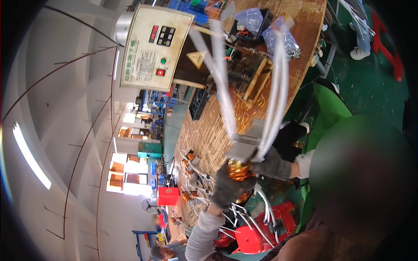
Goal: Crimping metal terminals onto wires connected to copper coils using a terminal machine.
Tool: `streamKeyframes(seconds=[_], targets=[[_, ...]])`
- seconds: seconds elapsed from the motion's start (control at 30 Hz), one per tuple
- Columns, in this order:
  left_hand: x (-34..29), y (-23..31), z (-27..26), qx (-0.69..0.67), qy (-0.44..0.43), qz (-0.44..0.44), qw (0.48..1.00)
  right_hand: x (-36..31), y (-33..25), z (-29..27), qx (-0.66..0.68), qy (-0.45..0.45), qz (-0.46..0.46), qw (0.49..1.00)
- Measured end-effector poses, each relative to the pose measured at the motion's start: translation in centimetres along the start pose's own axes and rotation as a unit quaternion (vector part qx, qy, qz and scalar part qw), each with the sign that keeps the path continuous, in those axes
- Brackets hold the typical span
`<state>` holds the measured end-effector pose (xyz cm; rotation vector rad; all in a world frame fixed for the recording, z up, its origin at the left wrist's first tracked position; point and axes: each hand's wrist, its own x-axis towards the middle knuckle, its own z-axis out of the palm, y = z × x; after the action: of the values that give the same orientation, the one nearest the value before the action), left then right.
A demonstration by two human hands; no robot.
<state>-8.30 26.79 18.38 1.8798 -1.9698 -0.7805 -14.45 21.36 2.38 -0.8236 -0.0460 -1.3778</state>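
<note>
both gloved hands (248, 174) grip copper coil (238, 170)

At the top of my view I see a cream control panel (153, 45), a tilted rectangle. On it sit a black display block with red digits (162, 35), a green round button (163, 61), a red switch (160, 72) and a pale printed label with green lettering (140, 65). Just right of the panel, on the dark machine body, is a yellow triangular warning sign (197, 58). Further right, on the wooden bench, lie two clear plastic bags (250, 18) of small parts, one (284, 40) nearer the bench edge
</note>
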Motion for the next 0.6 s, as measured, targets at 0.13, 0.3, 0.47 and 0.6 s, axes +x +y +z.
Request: streamKeyframes(seconds=[0.13,0.3,0.47,0.6], targets=[[5.6,-5.2,1.5,0.028,-0.162,-0.082,0.983,-3.1,2.0,-4.7,-0.139,0.038,0.117,0.983],[9.0,-5.2,-1.7,0.204,-0.249,-0.082,0.943,-1.6,1.5,-3.1,-0.145,0.075,0.142,0.976],[10.7,-7.0,-9.5,0.271,-0.3,-0.118,0.907,2.4,8.5,1.0,0.03,-0.024,0.232,0.972],[12.4,-12.2,-13.0,0.297,-0.339,-0.15,0.88,4.4,14.3,2.3,0.483,0.081,0.339,0.803]])
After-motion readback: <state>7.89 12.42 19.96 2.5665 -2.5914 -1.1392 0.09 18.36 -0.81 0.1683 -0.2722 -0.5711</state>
